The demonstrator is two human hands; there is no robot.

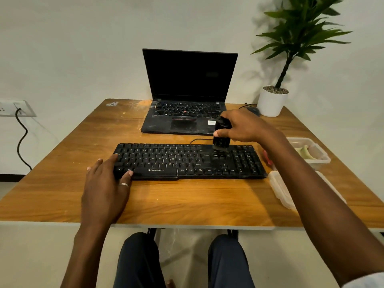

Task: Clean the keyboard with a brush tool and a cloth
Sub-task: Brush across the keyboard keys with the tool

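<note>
Black plastic keyboard [187,161] lies on the wooden table [187,202], its near-left corner under the left hand [106,183], fingers straight. Farther back, the right hand [247,127] clasps an upright black brush tool [221,141], bristles touching keys beside the number pad. Beyond stands an open black laptop [188,80].

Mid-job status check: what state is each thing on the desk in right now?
Keyboard: flat on the table, held at its left end.
Brush tool: upright, bristles down on the keys left of the number pad.
Right hand: grips the brush tool.
Left hand: flat, pressing the keyboard.
Laptop: open, screen dark.
Plastic container: open, lid off beside it.
Wall plug: plugged in.
</note>
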